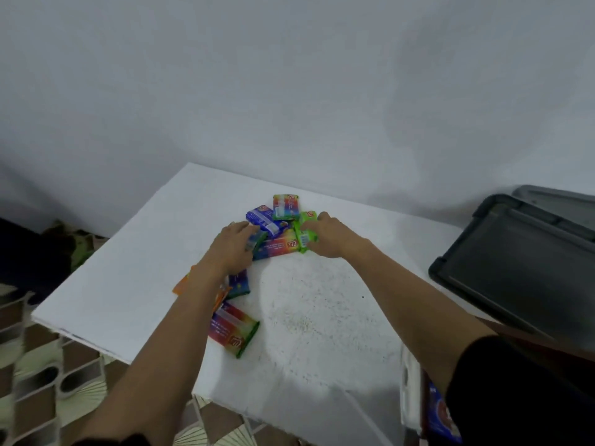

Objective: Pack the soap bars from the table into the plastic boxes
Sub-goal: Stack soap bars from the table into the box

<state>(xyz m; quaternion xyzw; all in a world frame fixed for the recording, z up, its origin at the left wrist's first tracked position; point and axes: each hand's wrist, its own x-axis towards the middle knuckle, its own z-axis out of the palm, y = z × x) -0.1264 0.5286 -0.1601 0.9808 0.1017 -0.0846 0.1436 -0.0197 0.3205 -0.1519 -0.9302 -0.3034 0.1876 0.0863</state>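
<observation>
Soap bars in glossy, colourful wrappers lie loosely heaped near the middle of the white desk (135,252). The right hand (325,236) has its fingers curled round a bright green soap bar (306,235) at the right edge of the heap, holding it on its side. Just beyond it lies a green-edged rainbow bar (286,206), flat and closest to the wall, and beside that a blue bar (264,221) is tilted across a long rainbow-striped bar (277,247). The left hand (231,249) lies palm down on the left of the heap, fingers stretched toward the blue bar; blur makes it impossible to tell whether it pinches anything. Under its wrist sit a purple bar (240,283) and an orange bar (180,284), mostly hidden by the forearm. Nearer the person, apart from the heap, rests a rainbow bar with a green edge (233,329). A dark grey plastic box (515,268) stands off the desk's right side
</observation>
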